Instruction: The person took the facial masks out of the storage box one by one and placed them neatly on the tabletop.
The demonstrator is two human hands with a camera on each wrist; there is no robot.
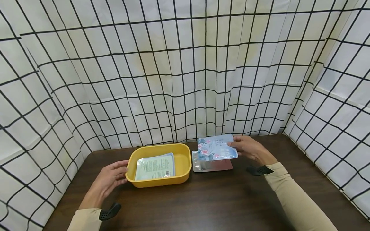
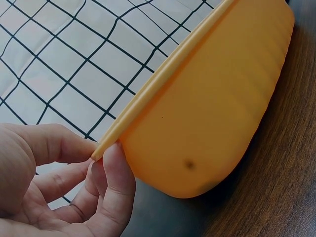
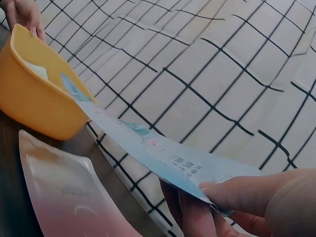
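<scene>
Pkt [image 1: 216, 148], blue — in R grip [image 1: 251, 148]

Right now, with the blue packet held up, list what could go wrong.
The right grip pinches the blue packet only near one edge, so it could droop or slip free.
The pink packet lies partly behind it in the head view, so a low sweep might nudge it.
The left grip pinches the rim of the yellow basin; a tug could shift the packets inside.
</scene>
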